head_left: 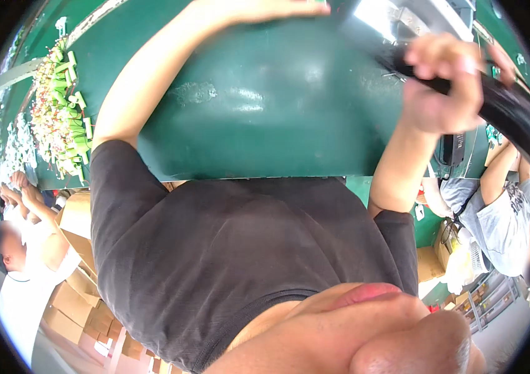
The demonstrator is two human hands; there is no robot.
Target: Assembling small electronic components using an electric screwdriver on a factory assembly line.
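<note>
My right hand (442,84), blurred by motion, is closed round a thick black curved handle (508,109) at the upper right. What kind of tool it is cannot be made out. Its dark forward part runs up left toward a bright, blurred silvery area. At the top edge my left hand (271,9) is stretched out to the right over the table, partly cut off by the frame. Its fingertips come together by a tiny green and red thing (322,4), too small to name. Both forearms rest over the green tabletop (246,124).
A heap of light-green tubular pieces with thin wires (62,118) lies along the table's left side. A black box-shaped device (453,149) sits at the right edge. One person (34,274) works at the left, another (505,212) at the right. Cardboard boxes (77,299) stand behind me.
</note>
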